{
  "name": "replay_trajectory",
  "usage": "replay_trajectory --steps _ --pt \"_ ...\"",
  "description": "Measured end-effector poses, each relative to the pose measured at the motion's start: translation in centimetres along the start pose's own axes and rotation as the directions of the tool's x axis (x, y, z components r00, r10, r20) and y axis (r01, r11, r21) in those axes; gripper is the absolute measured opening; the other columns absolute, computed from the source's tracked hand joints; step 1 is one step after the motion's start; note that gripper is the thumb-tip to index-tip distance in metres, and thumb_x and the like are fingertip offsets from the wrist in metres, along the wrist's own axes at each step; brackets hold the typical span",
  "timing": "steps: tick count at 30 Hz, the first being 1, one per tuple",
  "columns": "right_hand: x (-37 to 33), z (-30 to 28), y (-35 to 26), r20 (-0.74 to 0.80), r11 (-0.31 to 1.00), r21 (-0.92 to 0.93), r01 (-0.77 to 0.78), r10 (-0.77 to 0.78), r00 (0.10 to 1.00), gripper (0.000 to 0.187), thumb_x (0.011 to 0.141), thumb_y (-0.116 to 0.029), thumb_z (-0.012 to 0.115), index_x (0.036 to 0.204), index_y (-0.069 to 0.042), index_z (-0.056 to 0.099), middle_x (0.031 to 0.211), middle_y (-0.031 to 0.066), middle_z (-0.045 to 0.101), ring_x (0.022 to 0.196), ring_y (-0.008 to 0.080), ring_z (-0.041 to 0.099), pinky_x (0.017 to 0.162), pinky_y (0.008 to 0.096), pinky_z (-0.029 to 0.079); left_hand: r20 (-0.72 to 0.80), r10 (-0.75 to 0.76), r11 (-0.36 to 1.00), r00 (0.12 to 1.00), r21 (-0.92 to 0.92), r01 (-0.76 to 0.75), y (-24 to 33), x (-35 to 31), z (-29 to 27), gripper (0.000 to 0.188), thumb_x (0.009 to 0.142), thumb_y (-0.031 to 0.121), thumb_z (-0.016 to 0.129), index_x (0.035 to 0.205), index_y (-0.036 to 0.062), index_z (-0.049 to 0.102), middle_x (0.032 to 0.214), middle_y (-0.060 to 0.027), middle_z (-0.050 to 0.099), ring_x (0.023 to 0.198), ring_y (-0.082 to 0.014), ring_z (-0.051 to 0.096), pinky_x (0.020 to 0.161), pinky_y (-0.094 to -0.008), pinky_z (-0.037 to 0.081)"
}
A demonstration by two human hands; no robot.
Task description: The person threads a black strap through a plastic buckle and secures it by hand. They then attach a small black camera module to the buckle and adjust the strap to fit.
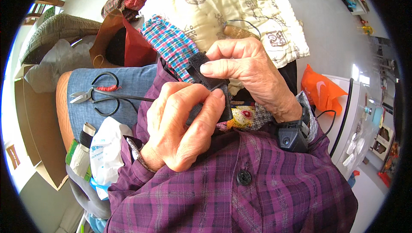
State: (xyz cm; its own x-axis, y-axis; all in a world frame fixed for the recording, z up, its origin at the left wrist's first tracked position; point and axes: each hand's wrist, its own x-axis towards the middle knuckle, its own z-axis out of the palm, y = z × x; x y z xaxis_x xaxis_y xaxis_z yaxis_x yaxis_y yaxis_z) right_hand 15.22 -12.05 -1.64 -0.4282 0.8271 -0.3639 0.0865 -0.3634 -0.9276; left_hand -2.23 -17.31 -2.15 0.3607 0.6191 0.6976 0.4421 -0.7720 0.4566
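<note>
A piece of black fabric [198, 64] is pinched between the thumb and fingers of my right hand [253, 67]. My left hand [184, 121] is closed, thumb against forefinger, at the fabric's lower part. A thin dark cord-like end shows at those fingertips; what they grip is partly hidden. From behind that hand a black cord [141, 99] runs left toward black-handled scissors [96, 94] with red wrapping, lying on blue denim. Beyond my hands, a brown wooden handle [238, 32] with a dark loop rests on a cream quilted cloth [171, 5]. Blue-and-pink checked cloth [169, 39] lies beside the fabric.
To the left stand a cardboard box [40, 134], a red-brown paper bag [135, 46] and a white plastic bag [109, 147]. An orange bag [319, 89] sits by a white cabinet [352, 130] at right. A black camera device [293, 137] is strapped to my right wrist.
</note>
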Motion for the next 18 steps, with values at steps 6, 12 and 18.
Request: replay_trajectory --steps 6,12,18 --pt "-0.1 -0.1 -0.1 -0.015 1.000 -0.003 -0.026 0.026 1.000 0.017 0.085 -0.018 0.066 0.077 -0.003 0.065 0.072 -0.0040 0.058 0.071 0.0047 0.050 0.067 0.0213 0.039 -0.045 0.065 0.998 0.997 0.010 -0.065 -0.4 -0.2 0.4 0.046 0.047 0.007 0.067 0.092 -0.0044 0.069 0.082 -0.0161 0.060 0.065 -0.0252 0.059 0.049 -0.0302 0.048" --pt "-0.2 -0.1 0.4 0.023 0.998 0.056 -0.016 0.015 1.000 0.018 0.086 -0.017 0.063 0.085 0.000 0.066 0.075 0.0001 0.063 0.070 0.0067 0.056 0.068 0.0226 0.044 -0.047 0.059 0.998 0.997 0.017 -0.058 -0.2 -0.1 0.4 0.046 0.047 0.006 0.067 0.091 -0.0047 0.069 0.082 -0.0165 0.060 0.065 -0.0252 0.059 0.050 -0.0301 0.049" --pt "-1.2 -1.1 1.0 0.226 0.978 0.211 0.008 -0.056 0.972 0.034 0.083 -0.001 0.055 0.116 0.004 0.059 0.103 0.0092 0.067 0.096 0.0130 0.062 0.088 0.0261 0.047 -0.054 0.016 0.999 0.998 0.045 -0.013 -0.1 -0.5 0.0 0.043 0.050 0.003 0.068 0.091 -0.0056 0.069 0.081 -0.0172 0.061 0.064 -0.0260 0.060 0.051 -0.0305 0.050"
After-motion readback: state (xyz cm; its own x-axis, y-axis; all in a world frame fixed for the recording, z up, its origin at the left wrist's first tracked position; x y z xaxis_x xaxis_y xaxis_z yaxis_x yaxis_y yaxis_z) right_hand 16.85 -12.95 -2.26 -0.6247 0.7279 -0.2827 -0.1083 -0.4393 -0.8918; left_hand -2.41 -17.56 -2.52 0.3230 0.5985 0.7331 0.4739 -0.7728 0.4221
